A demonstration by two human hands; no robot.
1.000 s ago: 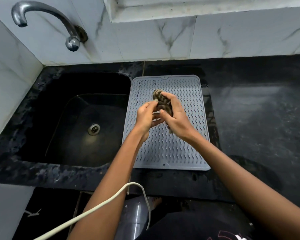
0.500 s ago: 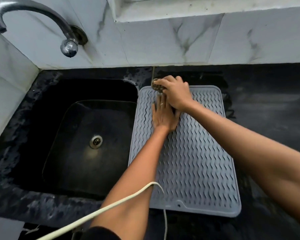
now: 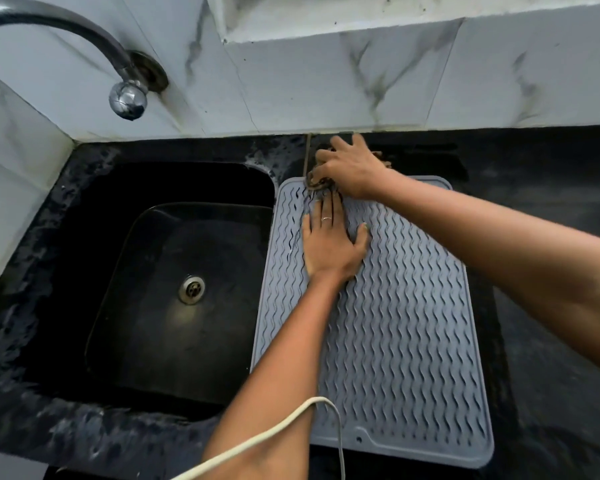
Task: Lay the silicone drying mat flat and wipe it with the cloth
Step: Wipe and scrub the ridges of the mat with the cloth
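Two bare hands work at the far end of a grey silicone drying mat [image 3: 388, 323], which lies flat on the black countertop [image 3: 551, 237] just right of the black sink [image 3: 174, 289], its wavy ribs facing up. Left hand [image 3: 329, 247] rests palm-down on the mat's far-left part, fingers straight and spread, thumb out to the right, holding nothing — it just presses on the mat. A ring [image 3: 326, 219] shows on one finger. Right hand [image 3: 350, 171] sits at the mat's far edge, fingers curled over a brownish, bunched cloth [image 3: 314, 180]; the cloth peeks out below and left of the knuckles, touching the mat's far-left corner, w/ a bit more visible on the hand's right side. Most of the cloth is hidden under the hand, so its full shape can't be told. Left fingertips lie just beside the cloth.

Mat's near edge runs close to the counter's front edge; a small hole shows near the near-left corner. A chrome tap [image 3: 84, 39] curves out from the white marbled wall tiles [image 3: 326, 81] above the sink — drain [image 3: 192, 289] visible in the basin. A cream cable [image 3: 274, 434] loops across the left forearm at bottom of view.
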